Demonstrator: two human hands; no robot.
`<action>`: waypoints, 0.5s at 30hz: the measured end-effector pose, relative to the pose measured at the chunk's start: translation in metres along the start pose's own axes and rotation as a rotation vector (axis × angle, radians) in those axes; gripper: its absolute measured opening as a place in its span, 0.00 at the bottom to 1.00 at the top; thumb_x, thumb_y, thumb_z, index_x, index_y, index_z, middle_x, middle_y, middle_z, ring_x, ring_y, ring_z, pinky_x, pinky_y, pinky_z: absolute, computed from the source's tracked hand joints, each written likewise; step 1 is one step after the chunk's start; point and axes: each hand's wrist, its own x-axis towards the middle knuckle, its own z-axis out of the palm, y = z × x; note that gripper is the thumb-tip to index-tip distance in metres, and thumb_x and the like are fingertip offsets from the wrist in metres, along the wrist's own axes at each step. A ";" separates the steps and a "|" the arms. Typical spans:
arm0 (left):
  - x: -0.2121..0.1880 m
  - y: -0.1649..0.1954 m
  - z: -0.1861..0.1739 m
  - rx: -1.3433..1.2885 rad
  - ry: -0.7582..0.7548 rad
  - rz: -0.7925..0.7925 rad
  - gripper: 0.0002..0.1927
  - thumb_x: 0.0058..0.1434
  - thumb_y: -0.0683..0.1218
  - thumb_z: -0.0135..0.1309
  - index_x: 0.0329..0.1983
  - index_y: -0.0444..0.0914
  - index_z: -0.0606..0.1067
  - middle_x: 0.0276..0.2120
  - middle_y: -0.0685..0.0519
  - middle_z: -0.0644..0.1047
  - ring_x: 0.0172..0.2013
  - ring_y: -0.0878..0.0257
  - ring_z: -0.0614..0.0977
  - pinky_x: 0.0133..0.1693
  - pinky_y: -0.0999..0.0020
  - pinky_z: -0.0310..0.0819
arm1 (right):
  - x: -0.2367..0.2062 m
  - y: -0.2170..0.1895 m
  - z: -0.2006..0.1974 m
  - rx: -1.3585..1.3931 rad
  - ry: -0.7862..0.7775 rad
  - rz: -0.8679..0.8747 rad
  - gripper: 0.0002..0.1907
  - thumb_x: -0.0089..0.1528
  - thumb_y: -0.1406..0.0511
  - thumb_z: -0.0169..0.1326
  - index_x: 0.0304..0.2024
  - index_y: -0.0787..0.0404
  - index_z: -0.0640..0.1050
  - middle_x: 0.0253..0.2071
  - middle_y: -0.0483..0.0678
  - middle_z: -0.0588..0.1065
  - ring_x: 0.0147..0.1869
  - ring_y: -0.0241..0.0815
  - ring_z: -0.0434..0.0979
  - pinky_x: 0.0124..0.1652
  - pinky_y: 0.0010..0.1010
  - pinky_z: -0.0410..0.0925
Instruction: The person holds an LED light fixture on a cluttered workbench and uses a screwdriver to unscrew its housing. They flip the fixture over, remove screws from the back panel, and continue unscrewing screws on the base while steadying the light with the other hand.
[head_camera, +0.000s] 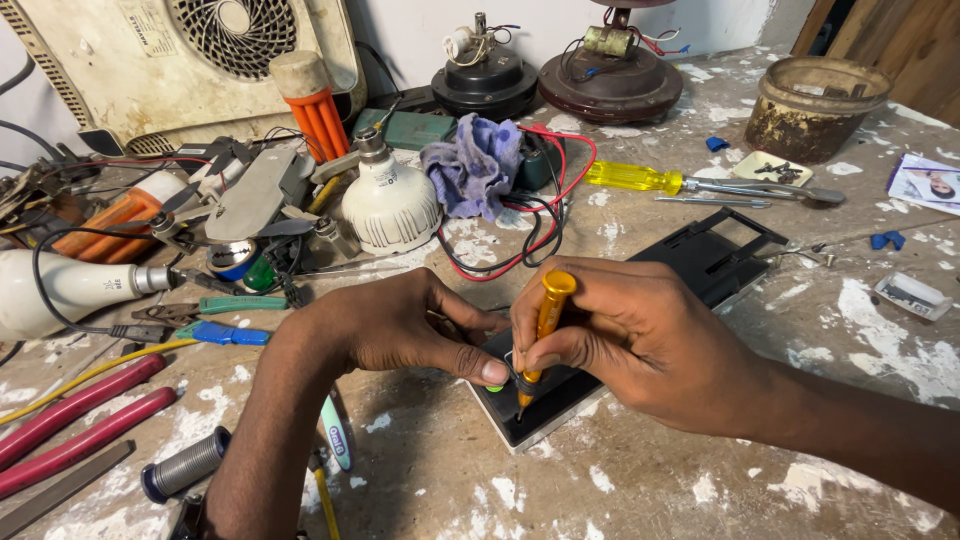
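Paint-flecked workbench (640, 470) bears a black panel (700, 262), perhaps plastic, and bulbs (390, 205).

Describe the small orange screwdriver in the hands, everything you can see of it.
The small screwdriver has a translucent orange-yellow handle, plastic by its look, with a rounded cap on top and a thin dark shaft below. It stands nearly upright, tilted slightly right at the top. The right hand grips its handle; the tip meets the black panel, beside the left hand thumb.

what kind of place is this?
Probably an electrical repair bench: a paint-spattered worktop strewn with bulbs, two ceiling-fan motors and pliers. The right hand holds a small yellow screwdriver on a black panel.
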 end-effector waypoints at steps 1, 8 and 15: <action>0.000 0.000 0.000 -0.005 0.006 -0.005 0.36 0.38 0.68 0.65 0.52 0.52 0.82 0.43 0.57 0.88 0.47 0.67 0.87 0.54 0.67 0.75 | 0.000 -0.001 0.000 -0.003 -0.002 -0.002 0.05 0.66 0.70 0.56 0.40 0.69 0.75 0.40 0.47 0.77 0.42 0.33 0.82 0.40 0.24 0.77; 0.000 0.003 0.001 0.009 0.006 -0.036 0.33 0.37 0.68 0.65 0.45 0.50 0.87 0.39 0.56 0.89 0.46 0.66 0.87 0.54 0.66 0.75 | 0.000 -0.004 -0.004 -0.070 0.015 -0.042 0.05 0.66 0.69 0.57 0.39 0.68 0.76 0.39 0.46 0.77 0.42 0.33 0.83 0.40 0.24 0.77; 0.002 0.000 0.001 0.006 -0.001 0.006 0.32 0.40 0.68 0.65 0.45 0.48 0.87 0.36 0.55 0.89 0.43 0.66 0.86 0.52 0.66 0.76 | 0.000 -0.002 -0.001 -0.086 0.011 -0.044 0.05 0.66 0.69 0.57 0.39 0.67 0.76 0.38 0.46 0.77 0.41 0.33 0.83 0.40 0.24 0.77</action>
